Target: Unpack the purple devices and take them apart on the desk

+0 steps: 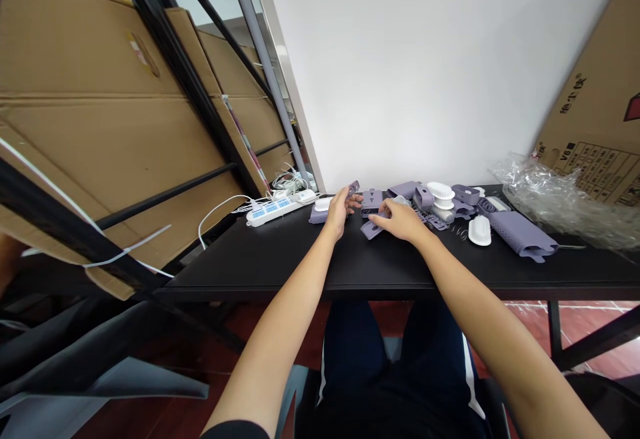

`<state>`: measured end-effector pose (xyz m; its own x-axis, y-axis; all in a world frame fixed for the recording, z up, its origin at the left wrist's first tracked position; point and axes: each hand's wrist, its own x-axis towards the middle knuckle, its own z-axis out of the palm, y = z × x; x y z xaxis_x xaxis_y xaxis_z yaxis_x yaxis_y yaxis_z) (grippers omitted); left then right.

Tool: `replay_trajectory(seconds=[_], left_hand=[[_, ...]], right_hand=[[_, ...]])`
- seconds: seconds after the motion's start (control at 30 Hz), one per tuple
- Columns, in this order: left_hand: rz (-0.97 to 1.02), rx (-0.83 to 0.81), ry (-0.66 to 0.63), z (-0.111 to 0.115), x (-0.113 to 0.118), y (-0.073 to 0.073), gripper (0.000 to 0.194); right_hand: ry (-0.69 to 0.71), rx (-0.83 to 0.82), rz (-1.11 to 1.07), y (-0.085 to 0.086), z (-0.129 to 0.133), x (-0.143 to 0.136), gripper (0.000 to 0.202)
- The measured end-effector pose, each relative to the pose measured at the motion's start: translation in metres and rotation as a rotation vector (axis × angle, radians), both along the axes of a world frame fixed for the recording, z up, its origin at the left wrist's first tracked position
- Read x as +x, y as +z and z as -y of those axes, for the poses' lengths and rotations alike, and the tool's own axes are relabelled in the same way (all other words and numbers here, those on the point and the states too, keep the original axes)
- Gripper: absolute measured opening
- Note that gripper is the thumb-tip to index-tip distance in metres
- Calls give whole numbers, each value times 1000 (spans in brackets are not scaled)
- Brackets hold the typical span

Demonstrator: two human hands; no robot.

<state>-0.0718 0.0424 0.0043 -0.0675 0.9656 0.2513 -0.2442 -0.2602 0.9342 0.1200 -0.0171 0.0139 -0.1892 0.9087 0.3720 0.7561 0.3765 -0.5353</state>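
My left hand [339, 210] is raised a little over the black table, its fingers curled round a small purple plastic part [354, 188] that sticks out above them. To its right, my right hand [400, 219] pinches the edge of a flat purple plastic piece [371, 230] lying low at the tabletop. A purple block-shaped housing [372, 199] with dark holes stands between the two hands, just behind them. Beside my left wrist sits a purple part with a white top [320, 207]. The undersides of the fingers are partly hidden.
A white power strip [274, 211] with cables lies at the left of the table [380, 269]. On the right are stacked white caps [440, 192], a white oval cover [480, 231], a perforated purple shell [523, 231], small springs and crumpled clear plastic [565, 192]. A white wall stands behind.
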Motion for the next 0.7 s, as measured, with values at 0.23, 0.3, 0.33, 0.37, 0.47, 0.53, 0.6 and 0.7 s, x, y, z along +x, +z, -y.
replay_trajectory(seconds=[0.23,0.3,0.33,0.37,0.47,0.53,0.6,0.7], left_hand=[[-243,48,-156,3,7,-10,36],[-305,71,-168,5,9,-12,37],[-321,82,-169,5,9,-12,38],[-330,93,-170,6,10,-13,39],[-343,126,-178,6,9,-13,43],[-363,147,-182,6,9,-13,45],[-386,164,-195,6,8,-12,49],[-414,196,-225,6,7,-12,59]], right_hand=[[41,-4,-72,-3,-2,-1,30],[67,-4,-111,-4,-3,-1,34],[81,-5,-117,-5,-4,0,37],[92,-4,-114,-6,-4,0,39],[92,-6,-98,-8,-7,0,39],[82,-3,-98,-7,-8,-1,38],[70,-2,-115,-7,-8,-1,37],[54,-36,-166,-6,-7,-2,33]])
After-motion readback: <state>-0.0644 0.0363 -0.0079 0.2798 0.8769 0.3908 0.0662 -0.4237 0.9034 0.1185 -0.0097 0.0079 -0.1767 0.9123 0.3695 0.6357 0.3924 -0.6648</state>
